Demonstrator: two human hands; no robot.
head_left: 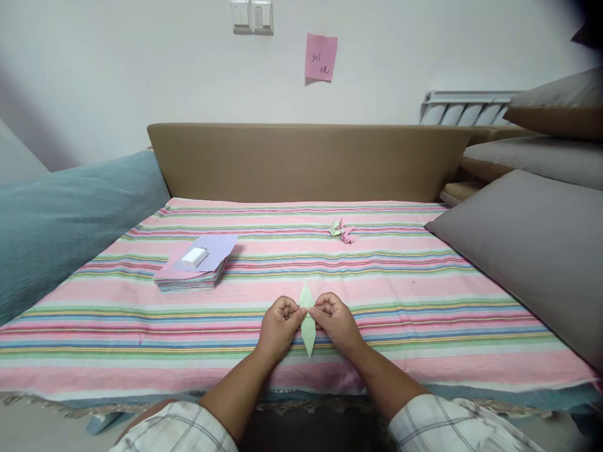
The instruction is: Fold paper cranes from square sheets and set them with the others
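Note:
A pale green folded paper [308, 333], long and pointed at both ends, is held upright in front of me, above the striped cloth. My left hand [281, 320] pinches its left edge near the middle, thumb on the near face. From the other side my right hand [336, 320] grips the right edge the same way, the two thumb tips almost meeting. Fingers behind the paper are partly hidden. Beyond the hands, small folded paper figures [347, 234] in pink and pale green lie on the cloth.
At left, a stack of coloured paper sheets [188, 282] carries a white charger plug [195, 257]. Grey cushions [527, 232] line the right side and a blue cushioned armrest [80, 213] the left. A brown backrest [306, 160] rises behind the striped cloth [386, 295].

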